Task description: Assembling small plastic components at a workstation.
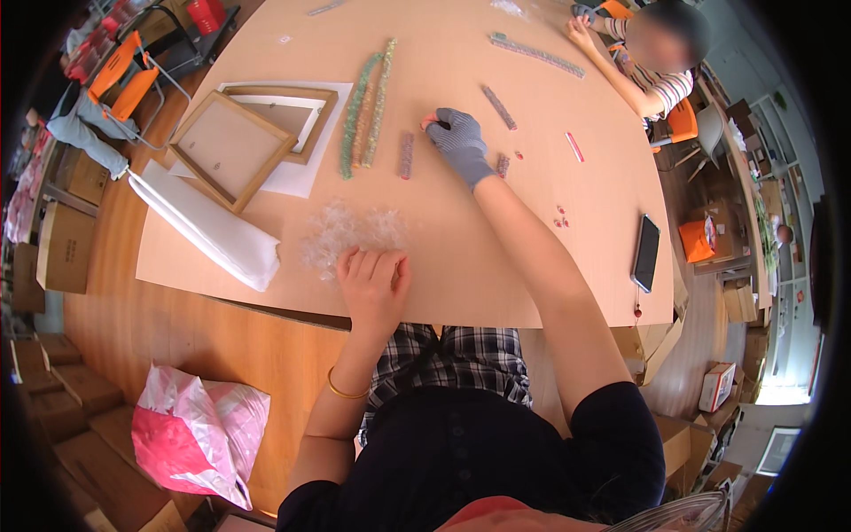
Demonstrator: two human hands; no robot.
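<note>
Crinkled clear plastic film pieces [332, 232] lie loosely at the fingertips of the bare, curled left hand [374, 285], near the tan desk's [470, 275] front edge; a careless sweep could scatter them. Whether it or the grey-gloved right hand [458, 142] grips anything, I cannot tell.

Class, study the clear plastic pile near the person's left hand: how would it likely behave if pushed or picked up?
The clear plastic pile looks thin and see-through, so it is probably very light for its size. Its crumpled look suggests floppiness. Its loose, ragged edges hint that bits might scatter if the left hand pushed it.
</note>
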